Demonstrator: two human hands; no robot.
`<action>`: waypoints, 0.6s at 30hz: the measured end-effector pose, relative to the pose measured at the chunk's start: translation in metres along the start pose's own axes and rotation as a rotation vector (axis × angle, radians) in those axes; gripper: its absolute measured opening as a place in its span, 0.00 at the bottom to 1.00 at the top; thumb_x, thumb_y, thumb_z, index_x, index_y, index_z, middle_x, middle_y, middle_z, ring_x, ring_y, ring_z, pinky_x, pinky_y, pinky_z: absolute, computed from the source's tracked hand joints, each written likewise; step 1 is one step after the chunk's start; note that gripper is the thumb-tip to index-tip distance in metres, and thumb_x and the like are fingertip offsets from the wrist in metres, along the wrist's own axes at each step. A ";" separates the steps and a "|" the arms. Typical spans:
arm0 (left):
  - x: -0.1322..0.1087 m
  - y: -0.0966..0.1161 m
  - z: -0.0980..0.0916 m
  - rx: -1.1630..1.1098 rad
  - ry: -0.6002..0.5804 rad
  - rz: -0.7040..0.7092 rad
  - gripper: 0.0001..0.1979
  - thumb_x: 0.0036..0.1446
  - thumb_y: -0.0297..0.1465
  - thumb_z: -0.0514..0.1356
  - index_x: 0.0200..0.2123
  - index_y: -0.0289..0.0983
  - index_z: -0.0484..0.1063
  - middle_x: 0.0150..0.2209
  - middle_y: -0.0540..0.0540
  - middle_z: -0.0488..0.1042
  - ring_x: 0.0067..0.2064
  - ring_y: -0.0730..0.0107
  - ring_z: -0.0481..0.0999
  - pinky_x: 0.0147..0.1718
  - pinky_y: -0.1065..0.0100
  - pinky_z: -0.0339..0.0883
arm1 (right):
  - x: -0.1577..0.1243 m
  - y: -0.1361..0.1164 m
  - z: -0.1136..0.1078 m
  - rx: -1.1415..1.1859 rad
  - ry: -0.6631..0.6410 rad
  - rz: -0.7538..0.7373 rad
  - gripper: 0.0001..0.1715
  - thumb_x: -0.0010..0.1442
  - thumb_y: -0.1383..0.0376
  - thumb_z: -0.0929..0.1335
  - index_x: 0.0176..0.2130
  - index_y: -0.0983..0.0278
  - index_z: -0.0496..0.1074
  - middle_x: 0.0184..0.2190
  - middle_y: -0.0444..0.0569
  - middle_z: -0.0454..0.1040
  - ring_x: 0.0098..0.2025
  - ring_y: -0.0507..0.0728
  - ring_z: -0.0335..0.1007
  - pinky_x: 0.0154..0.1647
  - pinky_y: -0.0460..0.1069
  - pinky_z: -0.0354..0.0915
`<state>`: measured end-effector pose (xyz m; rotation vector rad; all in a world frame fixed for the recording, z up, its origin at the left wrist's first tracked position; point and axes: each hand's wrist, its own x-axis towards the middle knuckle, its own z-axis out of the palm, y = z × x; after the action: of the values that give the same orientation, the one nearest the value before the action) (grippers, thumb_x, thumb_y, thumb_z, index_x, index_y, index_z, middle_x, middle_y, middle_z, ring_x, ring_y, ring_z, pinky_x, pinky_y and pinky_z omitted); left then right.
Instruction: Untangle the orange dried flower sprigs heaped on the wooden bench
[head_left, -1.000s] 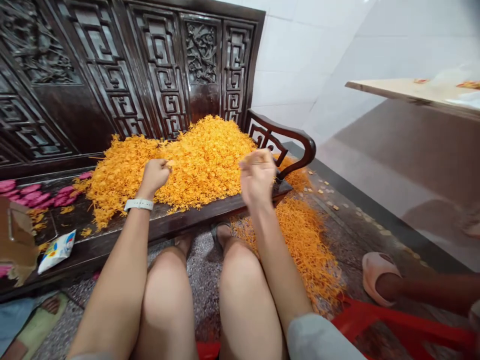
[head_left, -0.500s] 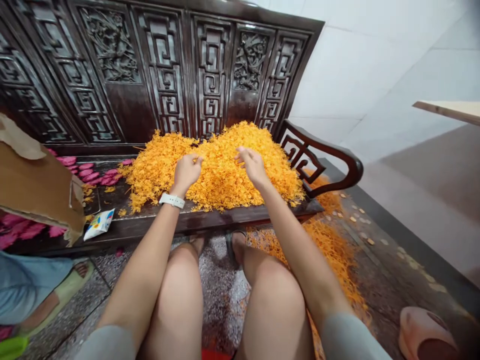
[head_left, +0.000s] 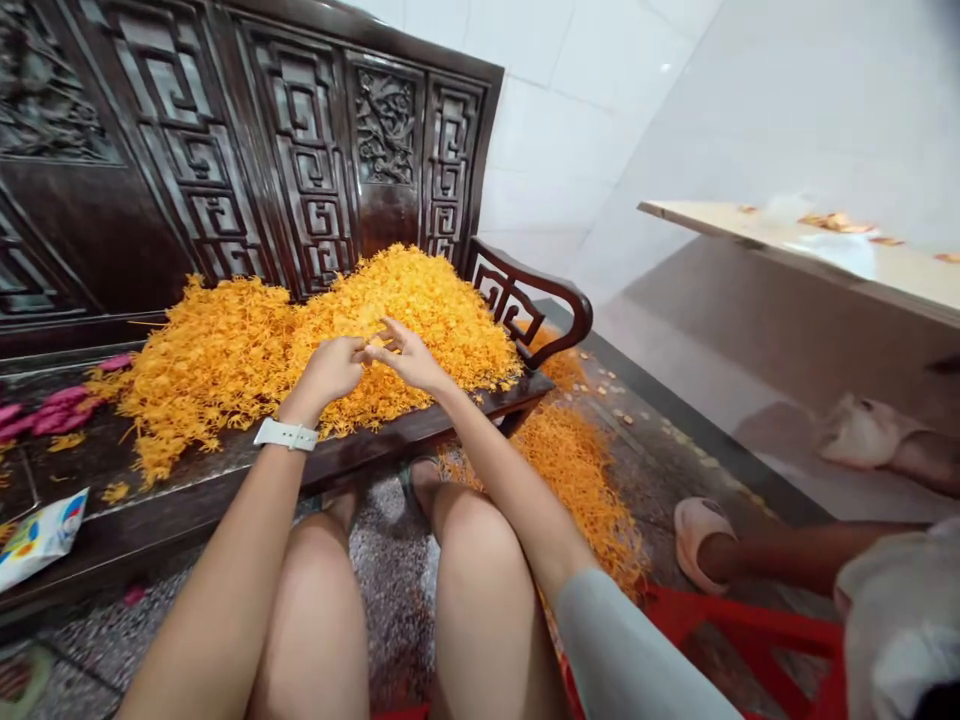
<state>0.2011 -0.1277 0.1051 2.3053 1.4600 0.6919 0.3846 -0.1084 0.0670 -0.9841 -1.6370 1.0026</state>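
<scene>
Fingertips of the left hand [head_left: 330, 372] and right hand [head_left: 412, 358], apart half a second ago, now come together just in front of the heap of orange flowers [head_left: 300, 325], which lies on the dark carved table [head_left: 420, 425]. The left grip has thumb and fingers pressed together, but I cannot tell whether it pinches anything; the right one has its fingers spread. Right of the heap, more of a pale board [head_left: 757, 237] and another person's leg [head_left: 787, 556] has come into view.
</scene>
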 end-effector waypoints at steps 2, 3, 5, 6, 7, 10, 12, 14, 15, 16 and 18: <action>-0.001 0.002 0.001 0.044 -0.007 -0.062 0.13 0.61 0.29 0.54 0.35 0.39 0.80 0.40 0.37 0.84 0.46 0.47 0.81 0.41 0.58 0.62 | -0.006 -0.003 -0.005 0.080 0.008 -0.001 0.59 0.55 0.50 0.79 0.74 0.63 0.56 0.48 0.53 0.78 0.40 0.55 0.70 0.45 0.52 0.72; -0.002 0.003 0.002 0.056 -0.017 -0.092 0.13 0.62 0.29 0.54 0.36 0.39 0.80 0.41 0.37 0.84 0.48 0.45 0.80 0.43 0.57 0.62 | -0.008 -0.004 -0.006 0.112 0.028 0.001 0.62 0.54 0.51 0.80 0.75 0.62 0.53 0.45 0.51 0.79 0.37 0.54 0.69 0.43 0.51 0.71; -0.004 0.005 0.002 0.065 -0.040 -0.124 0.15 0.62 0.29 0.53 0.37 0.40 0.82 0.42 0.39 0.85 0.52 0.43 0.80 0.47 0.53 0.61 | -0.011 -0.006 -0.009 0.149 0.064 0.016 0.66 0.52 0.52 0.82 0.76 0.58 0.50 0.43 0.48 0.79 0.35 0.54 0.67 0.39 0.50 0.70; -0.004 0.007 0.003 0.071 -0.054 -0.123 0.16 0.63 0.28 0.53 0.37 0.41 0.83 0.43 0.39 0.86 0.53 0.42 0.80 0.48 0.51 0.60 | -0.011 -0.007 -0.010 0.160 0.067 0.025 0.67 0.52 0.53 0.82 0.76 0.57 0.49 0.42 0.47 0.79 0.34 0.53 0.67 0.38 0.50 0.70; -0.005 0.008 0.004 0.075 -0.067 -0.116 0.17 0.63 0.28 0.53 0.38 0.41 0.83 0.44 0.40 0.86 0.53 0.42 0.80 0.50 0.50 0.60 | -0.012 -0.006 -0.011 0.170 0.053 0.035 0.65 0.52 0.53 0.82 0.76 0.56 0.51 0.40 0.46 0.79 0.34 0.53 0.67 0.38 0.50 0.70; -0.005 0.008 0.008 0.054 -0.067 -0.072 0.17 0.62 0.26 0.54 0.39 0.43 0.85 0.46 0.41 0.86 0.55 0.42 0.80 0.53 0.49 0.59 | -0.014 -0.004 -0.012 0.220 0.011 0.072 0.54 0.51 0.55 0.83 0.69 0.60 0.63 0.36 0.45 0.78 0.34 0.53 0.68 0.37 0.49 0.69; -0.003 0.006 0.012 0.004 -0.047 -0.040 0.18 0.61 0.26 0.54 0.41 0.43 0.85 0.47 0.42 0.86 0.55 0.44 0.80 0.55 0.49 0.60 | -0.015 -0.001 -0.014 0.304 0.032 0.115 0.54 0.49 0.57 0.83 0.68 0.63 0.65 0.36 0.44 0.77 0.36 0.52 0.70 0.36 0.48 0.69; 0.000 0.003 0.017 -0.062 -0.049 -0.013 0.18 0.60 0.26 0.54 0.41 0.43 0.85 0.46 0.43 0.86 0.53 0.45 0.81 0.56 0.50 0.61 | -0.018 -0.001 -0.016 0.424 0.048 0.168 0.57 0.48 0.59 0.84 0.69 0.63 0.62 0.36 0.42 0.76 0.35 0.51 0.70 0.35 0.47 0.69; 0.002 0.001 0.020 -0.104 -0.068 0.009 0.17 0.60 0.27 0.54 0.41 0.42 0.85 0.45 0.43 0.86 0.51 0.47 0.81 0.56 0.50 0.62 | -0.019 -0.001 -0.018 0.483 0.039 0.187 0.58 0.47 0.60 0.84 0.69 0.63 0.62 0.35 0.40 0.75 0.34 0.50 0.70 0.34 0.46 0.68; 0.004 -0.002 0.022 -0.155 -0.099 0.038 0.17 0.59 0.28 0.54 0.40 0.41 0.84 0.44 0.43 0.86 0.50 0.48 0.81 0.55 0.51 0.64 | -0.021 -0.001 -0.020 0.532 0.020 0.195 0.58 0.47 0.61 0.84 0.69 0.62 0.62 0.34 0.39 0.74 0.32 0.49 0.69 0.34 0.46 0.68; 0.008 -0.006 0.026 -0.266 -0.181 0.100 0.15 0.59 0.31 0.54 0.37 0.40 0.83 0.42 0.43 0.85 0.48 0.50 0.81 0.54 0.53 0.68 | -0.023 -0.002 -0.023 0.584 -0.033 0.184 0.52 0.48 0.62 0.84 0.66 0.61 0.67 0.31 0.37 0.73 0.31 0.48 0.67 0.34 0.45 0.67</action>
<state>0.2146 -0.1181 0.0821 2.1812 1.1075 0.6421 0.4118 -0.1267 0.0671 -0.7228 -1.1779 1.5164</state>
